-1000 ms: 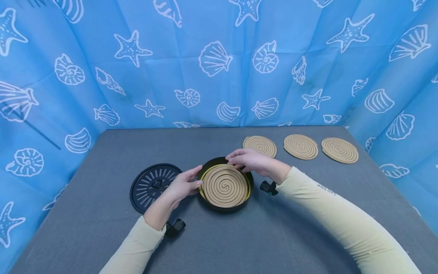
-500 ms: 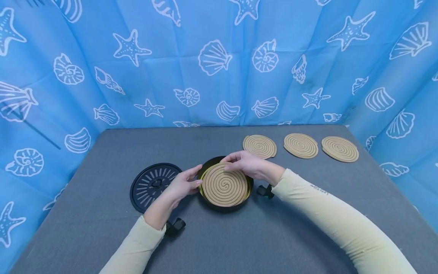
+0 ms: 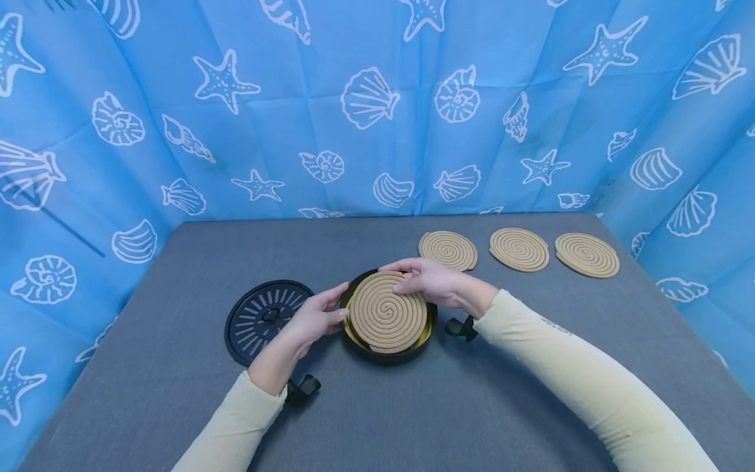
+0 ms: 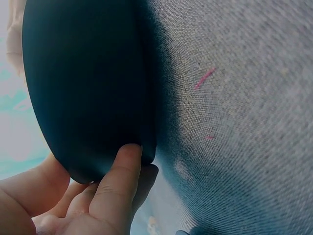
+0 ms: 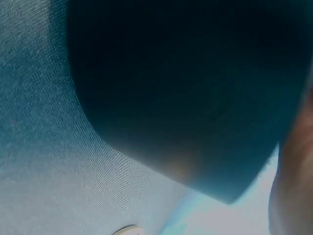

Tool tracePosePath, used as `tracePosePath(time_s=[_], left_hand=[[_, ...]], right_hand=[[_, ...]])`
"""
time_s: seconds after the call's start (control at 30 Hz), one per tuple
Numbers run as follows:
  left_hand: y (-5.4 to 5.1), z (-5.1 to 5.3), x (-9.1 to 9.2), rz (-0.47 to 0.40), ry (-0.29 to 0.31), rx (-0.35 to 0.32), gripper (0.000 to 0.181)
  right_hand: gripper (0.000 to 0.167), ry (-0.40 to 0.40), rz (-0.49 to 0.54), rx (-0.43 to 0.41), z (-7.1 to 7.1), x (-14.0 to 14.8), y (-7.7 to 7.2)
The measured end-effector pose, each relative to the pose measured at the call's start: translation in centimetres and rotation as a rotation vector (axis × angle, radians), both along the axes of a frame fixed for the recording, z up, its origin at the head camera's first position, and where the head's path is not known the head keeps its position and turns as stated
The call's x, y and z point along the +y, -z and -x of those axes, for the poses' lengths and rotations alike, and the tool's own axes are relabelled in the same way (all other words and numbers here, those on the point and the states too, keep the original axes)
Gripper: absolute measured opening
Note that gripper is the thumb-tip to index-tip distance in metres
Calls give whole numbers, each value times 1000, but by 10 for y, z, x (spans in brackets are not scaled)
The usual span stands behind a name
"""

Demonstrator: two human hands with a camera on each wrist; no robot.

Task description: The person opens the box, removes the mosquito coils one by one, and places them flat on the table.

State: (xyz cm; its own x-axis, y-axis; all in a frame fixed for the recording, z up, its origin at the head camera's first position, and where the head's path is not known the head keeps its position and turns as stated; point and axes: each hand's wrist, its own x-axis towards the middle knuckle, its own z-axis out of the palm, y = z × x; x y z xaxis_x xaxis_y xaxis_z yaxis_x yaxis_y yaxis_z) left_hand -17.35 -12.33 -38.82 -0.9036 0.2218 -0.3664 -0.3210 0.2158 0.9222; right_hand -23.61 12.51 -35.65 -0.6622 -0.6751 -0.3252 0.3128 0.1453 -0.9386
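Observation:
In the head view a tan spiral mosquito coil sits tilted over a round black tin, its far edge lifted. My right hand pinches that far edge, thumb on top and fingers beneath. My left hand grips the tin's left side, thumb at the rim. The left wrist view shows left fingers pressed to the tin's dark outer wall. A dark wall fills most of the right wrist view, with part of my right hand blurred at the edge.
A black slotted lid lies left of the tin, partly behind my left wrist. Three more coils lie in a row at the back right: a left one, a middle one and a right one. A blue shell-print curtain hangs behind the grey table.
My right hand has moved from the tin's far rim onto the coil and taken hold of it. The coil's far edge has risen. My left hand stays on the tin.

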Motion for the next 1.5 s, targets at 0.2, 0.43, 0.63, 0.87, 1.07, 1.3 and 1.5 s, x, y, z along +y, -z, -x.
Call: tracePosePath(time_s=[0.2,0.43,0.63,0.87,1.07,1.3,1.5], left_hand=[[0,0,0,3,2,0,57],[-1,1,1,13,3,-2,57],[0,0,1,19,-6,2,57],[0,-1,2,13,-13,5,57],[0,-1,1,11,-12,-6,57],[1,-1,1,15,-11,-7,56],[1,-1,1,13,-12,-6,57]], right_hand=[[56,83,50,-9,-2,11,-6],[57,171,95,-24,-9,27,-17],[57,197,107,-8,-13,40,-22],[60,216,143,5,-19,58,-29],[58,277,103,-4,-25,72,-33],[53,285,65,14,-28,91,-33],[55,284,55,19,-30,105,-32]])
